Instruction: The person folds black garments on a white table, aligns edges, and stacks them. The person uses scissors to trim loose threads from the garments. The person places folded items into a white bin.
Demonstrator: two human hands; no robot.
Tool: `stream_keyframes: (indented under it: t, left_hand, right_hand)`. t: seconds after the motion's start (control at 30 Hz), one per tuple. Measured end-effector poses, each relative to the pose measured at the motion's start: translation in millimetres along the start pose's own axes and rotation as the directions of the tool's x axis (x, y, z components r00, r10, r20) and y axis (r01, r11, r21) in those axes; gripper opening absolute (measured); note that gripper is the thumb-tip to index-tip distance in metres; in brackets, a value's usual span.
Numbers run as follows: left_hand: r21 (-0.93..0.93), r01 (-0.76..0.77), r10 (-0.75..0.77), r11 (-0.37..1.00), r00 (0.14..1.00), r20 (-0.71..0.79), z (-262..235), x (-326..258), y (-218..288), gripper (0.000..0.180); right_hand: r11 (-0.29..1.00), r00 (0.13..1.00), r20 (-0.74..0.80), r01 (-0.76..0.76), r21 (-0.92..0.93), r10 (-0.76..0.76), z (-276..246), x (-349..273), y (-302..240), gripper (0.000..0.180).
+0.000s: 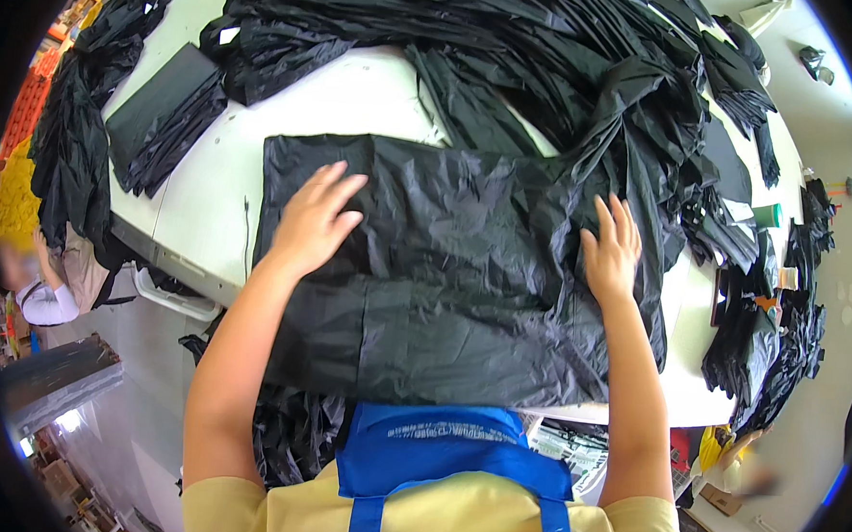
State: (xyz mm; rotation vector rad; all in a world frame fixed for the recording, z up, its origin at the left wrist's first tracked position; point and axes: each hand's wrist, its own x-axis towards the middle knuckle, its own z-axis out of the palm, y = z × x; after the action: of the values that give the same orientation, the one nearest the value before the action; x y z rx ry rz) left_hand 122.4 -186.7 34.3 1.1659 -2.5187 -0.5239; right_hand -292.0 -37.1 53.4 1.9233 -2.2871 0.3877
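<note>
A wide sheet of thin, shiny black fabric (pixel 447 229) lies spread and creased on the white table in front of me, its near edge hanging at my apron. My left hand (pixel 315 217) rests on its left part, fingers spread and nothing in them. On the right part lies my right hand (pixel 612 245), its fingers stretched out and slightly apart over the cloth. A seam runs across the lower part of the fabric. Its far right side runs into a bunched black pile (pixel 637 104), so where one piece ends I cannot tell.
Long heaps of black fabric (pixel 458 17) cover the far side of the white table (pixel 358 99). A folded black stack (pixel 169 113) lies at the left. A green spool (pixel 767 215) stands at the right. One person (pixel 54 285) sits at the left, another (pixel 729 465) at the lower right.
</note>
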Motion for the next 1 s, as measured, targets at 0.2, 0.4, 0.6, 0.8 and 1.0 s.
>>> stream_keyframes:
  t: [0.2,0.4,0.6,0.8,1.0]
  left_hand:
    - [0.404,0.215,-0.252,0.889,0.967,0.039,57.8,51.7,-76.0,0.058]
    - [0.312,0.251,-0.217,0.916,0.966,-0.138,65.4,54.3,-56.8,0.062]
    - [-0.402,-0.379,0.408,0.834,0.913,-0.016,123.0,145.7,121.3,0.044]
    - [-0.549,-0.228,0.280,0.804,0.960,0.010,203.8,177.8,166.8,0.060]
    - [-0.365,-0.304,0.340,0.880,0.939,0.038,197.4,170.4,167.2,0.074]
  right_hand:
    - [0.908,0.918,0.234,-0.225,-0.354,0.319,78.7,50.7,89.8,0.066]
    - [0.996,0.955,-0.285,-0.083,0.023,0.086,50.8,86.6,103.7,0.059]
    - [0.689,0.789,0.014,-0.545,0.477,0.614,43.4,199.7,158.3,0.069]
    - [0.498,0.722,0.462,-0.691,0.524,0.516,12.4,240.0,152.3,0.040]
    - [0.104,0.756,0.585,-0.634,0.767,0.294,-17.2,250.1,141.0,0.035]
